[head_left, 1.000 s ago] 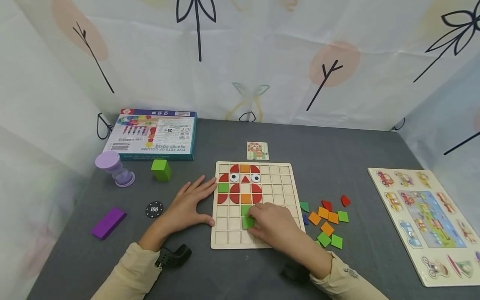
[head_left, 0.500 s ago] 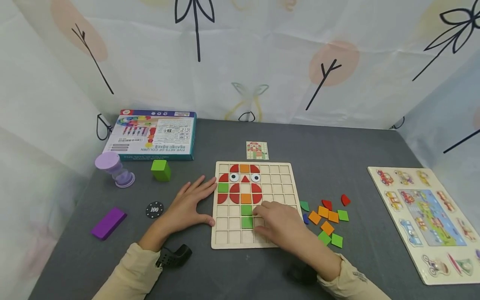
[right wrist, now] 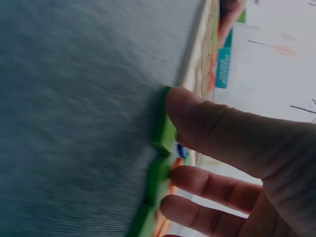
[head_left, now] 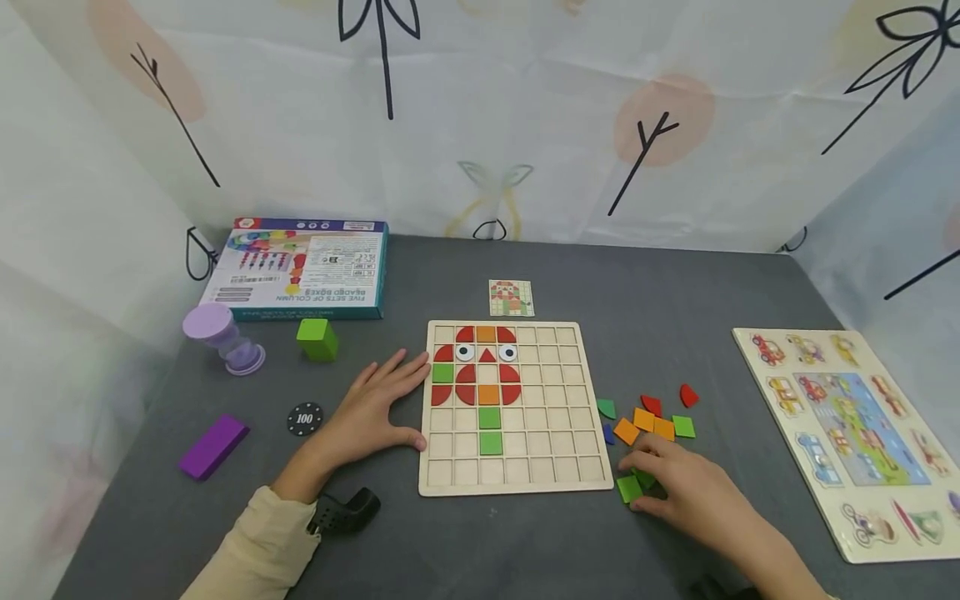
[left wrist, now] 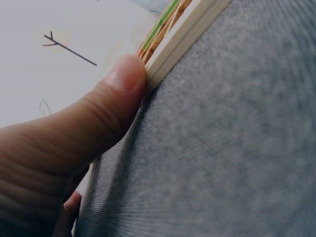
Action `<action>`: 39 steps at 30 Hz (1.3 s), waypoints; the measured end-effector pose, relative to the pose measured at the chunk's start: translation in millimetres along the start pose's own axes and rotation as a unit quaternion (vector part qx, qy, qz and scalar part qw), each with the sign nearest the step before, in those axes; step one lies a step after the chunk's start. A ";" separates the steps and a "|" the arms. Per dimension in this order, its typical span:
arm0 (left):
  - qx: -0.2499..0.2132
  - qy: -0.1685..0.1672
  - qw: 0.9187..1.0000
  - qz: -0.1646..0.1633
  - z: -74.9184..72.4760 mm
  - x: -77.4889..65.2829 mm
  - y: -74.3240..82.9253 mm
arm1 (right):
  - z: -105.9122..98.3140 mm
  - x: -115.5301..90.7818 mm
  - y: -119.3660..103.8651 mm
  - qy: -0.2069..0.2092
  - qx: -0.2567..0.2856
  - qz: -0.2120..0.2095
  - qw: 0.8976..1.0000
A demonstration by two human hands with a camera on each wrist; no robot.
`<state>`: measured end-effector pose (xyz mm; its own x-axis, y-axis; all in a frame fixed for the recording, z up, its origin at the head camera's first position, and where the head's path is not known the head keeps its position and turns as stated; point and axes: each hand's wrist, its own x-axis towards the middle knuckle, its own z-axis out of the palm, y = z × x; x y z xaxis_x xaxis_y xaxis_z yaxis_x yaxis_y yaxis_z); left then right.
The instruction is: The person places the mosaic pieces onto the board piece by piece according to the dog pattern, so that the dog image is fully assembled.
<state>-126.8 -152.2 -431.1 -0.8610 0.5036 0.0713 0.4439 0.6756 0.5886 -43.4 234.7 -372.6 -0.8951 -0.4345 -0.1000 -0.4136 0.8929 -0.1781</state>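
On the dark table lies a wooden grid board [head_left: 547,446] bearing red, orange and green pieces and two eye pieces. My left hand [head_left: 378,408] is spread at its left side, fingertips and thumb at the edge; in the left wrist view the thumb [left wrist: 116,91] presses the board's rim. Right of the board, my right hand [head_left: 686,487] reaches over loose green square tiles. Its thumb meets one green tile [right wrist: 165,123], also seen in the head view as a green square [head_left: 628,489]. Other fingers are beside neighbouring green tiles [head_left: 643,478], partly hidden by the hand.
Loose orange [head_left: 626,431], red [head_left: 688,395] and other tiles lie near the right hand. A picture card [head_left: 512,298] lies behind the board. At left are a box [head_left: 300,267], purple hourglass [head_left: 225,337], green block [head_left: 317,340], purple block [head_left: 213,447] and black disc [head_left: 305,419]; at right, a picture puzzle [head_left: 847,442].
My right hand has moved off the board, rightward to the loose green tiles. Two green squares lie uncovered in the board's grid. My left hand stays at the board's left edge.
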 end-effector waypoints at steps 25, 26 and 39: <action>-0.006 -0.007 1.000 -0.006 0.5 -0.4 1.6 | 17.1 64.8 -81.2 0.031 0.089 -0.150 0.984; -0.006 -0.007 1.000 -0.006 0.4 -0.2 2.1 | 18.8 67.6 -85.5 0.031 0.084 -0.154 0.984; 0.000 -0.005 1.000 -0.009 -3.5 -0.6 5.6 | 27.0 77.8 -103.0 0.045 0.037 -0.157 0.986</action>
<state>-124.6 -150.6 -425.0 -0.8657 0.4978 0.0525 0.4293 0.6843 0.5894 -65.9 105.7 -388.5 -0.7376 -0.6728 0.0574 -0.6619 0.7036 -0.2586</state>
